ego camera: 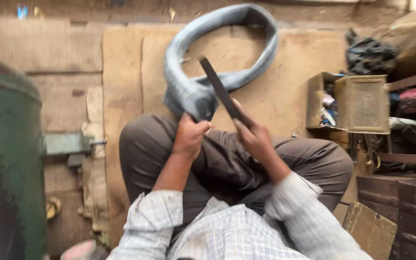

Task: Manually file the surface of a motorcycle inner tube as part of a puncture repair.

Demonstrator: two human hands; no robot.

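Observation:
I sit cross-legged on a board floor. My left hand (189, 136) grips one end of a grey rubber inner tube (203, 48), which curves up and away in a loop over the boards. My right hand (253, 136) holds a flat, dark, narrow tool (219, 89) like a file or blade; it slants up to the left and its upper part lies against the tube near my left hand. The image is blurred by motion, so the tool's exact kind is unclear.
A large green metal tank (6, 159) stands at the left. An open, worn metal box (352, 102) of small items sits at the right, with dark rags (369, 55) behind it and dark crates (400, 207) at the lower right.

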